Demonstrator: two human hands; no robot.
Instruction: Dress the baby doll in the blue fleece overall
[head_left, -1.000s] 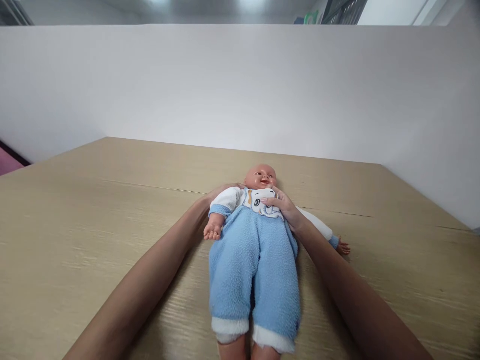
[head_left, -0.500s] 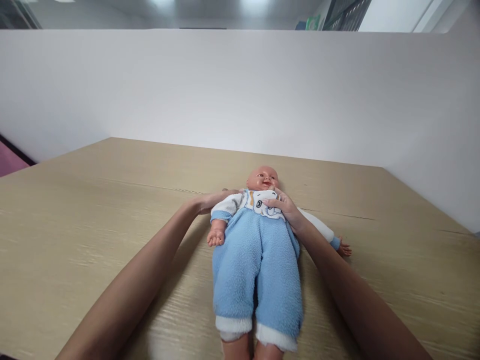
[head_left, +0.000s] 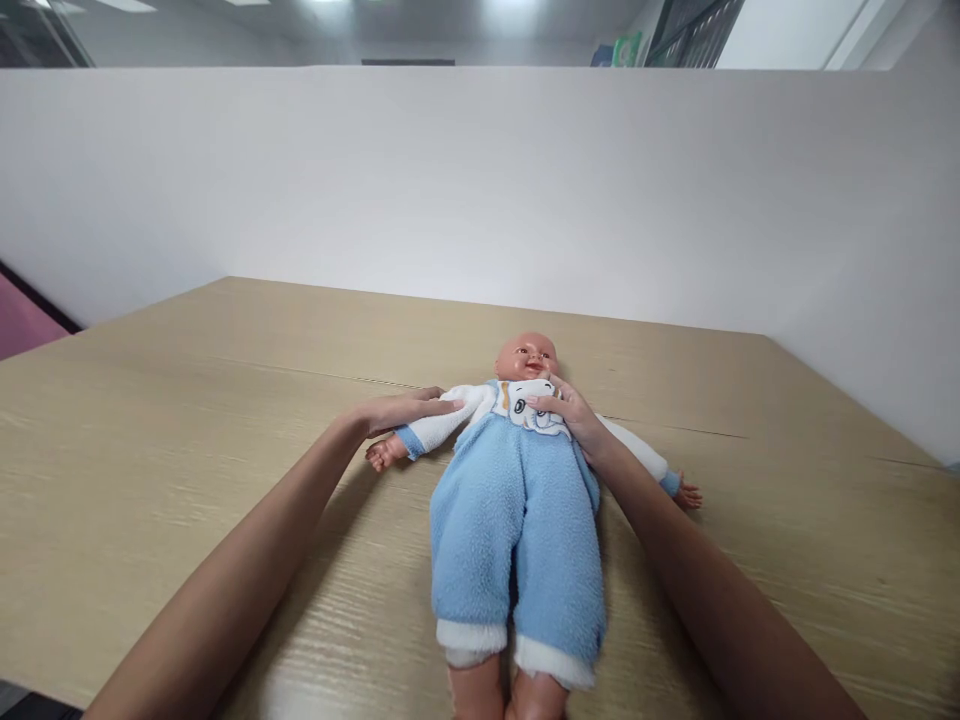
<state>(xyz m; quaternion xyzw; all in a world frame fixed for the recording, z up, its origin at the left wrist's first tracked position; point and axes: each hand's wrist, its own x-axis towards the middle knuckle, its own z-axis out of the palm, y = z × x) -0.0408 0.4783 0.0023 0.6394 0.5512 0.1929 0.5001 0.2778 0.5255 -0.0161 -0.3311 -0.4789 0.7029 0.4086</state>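
Note:
A baby doll point(head_left: 517, 520) in a blue fleece romper with white sleeves lies on its back on the wooden table point(head_left: 150, 440), head away from me. My left hand point(head_left: 401, 408) rests flat, fingers stretched out, on the doll's near-left white sleeve, which now lies spread out to the side. My right hand point(head_left: 570, 412) lies on the doll's chest over the white bib with an animal face, fingers laid on the cloth. The doll's other arm pokes out to the right of my right forearm.
A tall white partition point(head_left: 480, 190) stands along the table's far edge and right side. The table's left edge drops off to a pink surface point(head_left: 22, 325). Ceiling lights and shelving show above the partition.
My left hand has come out from behind the doll's shoulder and slid left along its sleeve. The doll's arm, which was raised, now lies flat and spread outward. My right hand stayed on the chest.

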